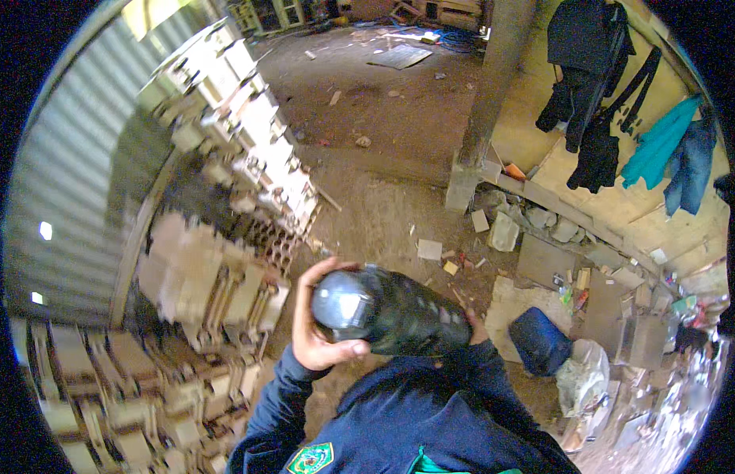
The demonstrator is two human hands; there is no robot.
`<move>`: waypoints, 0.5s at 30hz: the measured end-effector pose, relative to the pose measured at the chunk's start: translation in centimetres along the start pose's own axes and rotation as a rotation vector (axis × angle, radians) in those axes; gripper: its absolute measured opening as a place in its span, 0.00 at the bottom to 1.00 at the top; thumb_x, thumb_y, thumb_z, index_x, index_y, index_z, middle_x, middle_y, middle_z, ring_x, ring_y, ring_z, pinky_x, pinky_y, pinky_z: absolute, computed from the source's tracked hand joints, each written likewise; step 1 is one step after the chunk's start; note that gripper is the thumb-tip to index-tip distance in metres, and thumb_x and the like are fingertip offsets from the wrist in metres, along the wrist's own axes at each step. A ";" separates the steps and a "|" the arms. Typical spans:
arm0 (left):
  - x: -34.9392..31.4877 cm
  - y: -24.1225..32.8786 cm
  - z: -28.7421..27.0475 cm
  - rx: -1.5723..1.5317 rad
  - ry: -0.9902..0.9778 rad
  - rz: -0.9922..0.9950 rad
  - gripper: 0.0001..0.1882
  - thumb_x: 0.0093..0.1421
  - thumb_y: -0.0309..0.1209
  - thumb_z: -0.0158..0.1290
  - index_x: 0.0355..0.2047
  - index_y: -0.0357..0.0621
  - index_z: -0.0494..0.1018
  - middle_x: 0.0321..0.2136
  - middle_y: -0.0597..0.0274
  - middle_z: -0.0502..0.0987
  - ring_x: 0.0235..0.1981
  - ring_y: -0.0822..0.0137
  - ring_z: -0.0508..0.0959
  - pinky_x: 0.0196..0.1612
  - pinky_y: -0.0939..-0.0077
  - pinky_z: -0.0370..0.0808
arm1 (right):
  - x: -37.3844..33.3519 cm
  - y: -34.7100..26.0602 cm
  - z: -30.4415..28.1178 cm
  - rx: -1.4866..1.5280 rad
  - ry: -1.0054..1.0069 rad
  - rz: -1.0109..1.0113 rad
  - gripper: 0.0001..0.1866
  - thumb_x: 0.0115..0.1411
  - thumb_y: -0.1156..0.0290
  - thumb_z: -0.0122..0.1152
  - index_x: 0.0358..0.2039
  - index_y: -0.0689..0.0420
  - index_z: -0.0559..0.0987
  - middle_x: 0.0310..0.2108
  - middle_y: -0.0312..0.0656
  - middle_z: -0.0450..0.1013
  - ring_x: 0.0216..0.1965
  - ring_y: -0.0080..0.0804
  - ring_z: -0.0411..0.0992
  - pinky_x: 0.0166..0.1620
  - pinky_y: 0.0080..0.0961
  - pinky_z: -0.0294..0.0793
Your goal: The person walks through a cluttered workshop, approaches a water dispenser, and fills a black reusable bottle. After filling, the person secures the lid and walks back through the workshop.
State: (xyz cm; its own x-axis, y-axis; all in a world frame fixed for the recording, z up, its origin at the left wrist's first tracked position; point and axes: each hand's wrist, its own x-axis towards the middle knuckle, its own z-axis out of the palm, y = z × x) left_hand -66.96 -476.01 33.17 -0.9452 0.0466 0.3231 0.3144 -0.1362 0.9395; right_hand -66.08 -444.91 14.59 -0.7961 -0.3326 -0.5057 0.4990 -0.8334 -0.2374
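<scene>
Held across the front of my body is a dark, thick cylinder (415, 316), like a large bottle or flask, with a shiny silver-grey rounded end (342, 304). Around that shiny end my left hand (308, 336) is curled, thumb below and fingers above. At the opposite end, my right hand (478, 328) grips the dark body; most of its fingers are hidden behind it. The cylinder lies nearly level, tilted slightly down toward the right.
Stacked tan blocks (217, 276) stand along the left by a corrugated metal wall (75, 182). Clothes (593, 103) hang on the right wall. On the littered dirt floor at right lie a dark blue container (539, 341) and a white plastic bag (585, 375). A post (494, 95) rises ahead.
</scene>
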 end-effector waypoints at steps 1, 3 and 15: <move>3.4 -1.6 -1.0 -0.052 -0.035 -0.046 0.61 0.39 0.42 0.78 0.67 0.37 0.53 0.60 0.43 0.68 0.61 0.53 0.71 0.65 0.59 0.65 | 3.0 -0.4 0.2 0.122 0.075 0.014 0.37 0.62 0.51 0.60 0.65 0.60 0.67 0.61 0.48 0.71 0.58 0.40 0.72 0.64 0.39 0.70; 10.5 -5.5 -3.3 0.092 -0.105 0.001 0.59 0.39 0.40 0.78 0.66 0.37 0.55 0.60 0.46 0.67 0.61 0.54 0.70 0.66 0.61 0.64 | 8.2 -1.3 0.8 -0.288 0.208 -0.164 0.34 0.63 0.56 0.61 0.64 0.61 0.68 0.63 0.50 0.69 0.62 0.41 0.69 0.63 0.42 0.71; 47.2 -17.2 -16.6 -0.335 0.364 -0.304 0.48 0.46 0.39 0.69 0.66 0.43 0.59 0.53 0.52 0.73 0.52 0.55 0.77 0.58 0.58 0.75 | 41.4 -16.9 27.6 -1.083 -0.415 -0.209 0.58 0.43 0.55 0.81 0.69 0.59 0.56 0.63 0.47 0.65 0.65 0.41 0.63 0.66 0.38 0.62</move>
State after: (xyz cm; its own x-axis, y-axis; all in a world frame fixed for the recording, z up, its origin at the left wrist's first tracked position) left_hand -118.45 -487.94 30.32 -0.9766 -0.2030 -0.0709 0.0357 -0.4782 0.8775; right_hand -116.87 -456.79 20.53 -0.8476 -0.5186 -0.1127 0.2174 -0.1456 -0.9652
